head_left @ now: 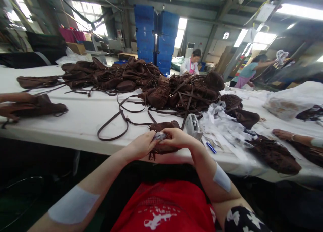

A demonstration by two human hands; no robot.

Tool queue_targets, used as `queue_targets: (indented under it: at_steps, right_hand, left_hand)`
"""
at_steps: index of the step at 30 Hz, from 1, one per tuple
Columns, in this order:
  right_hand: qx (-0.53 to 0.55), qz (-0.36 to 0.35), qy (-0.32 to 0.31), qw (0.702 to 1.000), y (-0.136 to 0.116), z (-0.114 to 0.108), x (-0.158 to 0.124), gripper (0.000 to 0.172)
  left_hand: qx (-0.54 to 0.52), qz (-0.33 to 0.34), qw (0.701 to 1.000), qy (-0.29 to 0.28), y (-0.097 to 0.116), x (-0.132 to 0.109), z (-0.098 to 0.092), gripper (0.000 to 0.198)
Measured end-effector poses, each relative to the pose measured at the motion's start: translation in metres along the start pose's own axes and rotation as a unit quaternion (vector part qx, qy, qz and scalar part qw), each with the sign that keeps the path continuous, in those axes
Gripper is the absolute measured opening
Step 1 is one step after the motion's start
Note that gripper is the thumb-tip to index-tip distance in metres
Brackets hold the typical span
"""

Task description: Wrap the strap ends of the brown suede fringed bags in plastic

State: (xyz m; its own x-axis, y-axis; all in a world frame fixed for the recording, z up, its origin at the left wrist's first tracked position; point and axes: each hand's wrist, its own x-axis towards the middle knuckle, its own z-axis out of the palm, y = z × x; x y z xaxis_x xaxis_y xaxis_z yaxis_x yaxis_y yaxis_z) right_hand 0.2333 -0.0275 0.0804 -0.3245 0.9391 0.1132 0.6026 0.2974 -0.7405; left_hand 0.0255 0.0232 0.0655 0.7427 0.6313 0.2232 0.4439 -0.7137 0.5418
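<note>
In the head view, your left hand (144,144) and your right hand (175,138) met in front of your red shirt (164,205), at the near edge of the white table (83,124). The fingers of both were drawn in narrow, pinching a small, shiny, greyish piece (159,136) between them; its exact shape was too blurred to tell. It was just above a brown bag (165,126), which lay at that edge, partly hidden by your hands. A dark strap (112,137) looped over the table to the left of the bag.

Just beyond your right hand stood a grey-white device (193,124), with a blue pen-like stick (211,147) near it and a heap of white strips (222,122) to the right. Past the bag, a long pile of brown bags (126,75) stretched across the table. Another person's hand (284,135) rested at the right, near a fringed brown bag (275,154).
</note>
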Motion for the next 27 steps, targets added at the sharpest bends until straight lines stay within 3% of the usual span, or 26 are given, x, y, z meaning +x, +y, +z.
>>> queue_targets:
  at_steps: [3,8,13,17,23,27]
  right_hand:
    - [0.037,-0.011,0.003,0.999,0.005,0.001,0.003,0.027]
    - [0.156,0.026,0.072,0.985,0.015,0.021,0.006,0.028]
    - [0.282,0.044,0.144,0.948,0.017,0.041,0.015,0.034]
    - [0.27,0.032,0.191,0.943,0.016,0.053,0.025,0.035]
    - [0.263,-0.008,0.162,0.951,0.002,0.065,0.044,0.03]
    - [0.215,-0.006,0.112,0.97,-0.004,0.073,0.06,0.027]
  left_hand:
    - [-0.004,0.018,1.0,-0.005,0.001,0.007,-0.003,0.026]
    - [-0.093,-0.016,0.994,0.049,-0.002,0.007,0.004,0.033]
    - [-0.273,-0.059,0.952,0.126,-0.01,0.001,0.019,0.038]
    - [-0.325,-0.076,0.933,0.134,-0.017,-0.004,0.016,0.042]
    - [-0.279,-0.079,0.94,0.178,-0.028,-0.018,0.003,0.04]
    - [-0.325,-0.112,0.913,0.219,-0.036,-0.029,0.007,0.039]
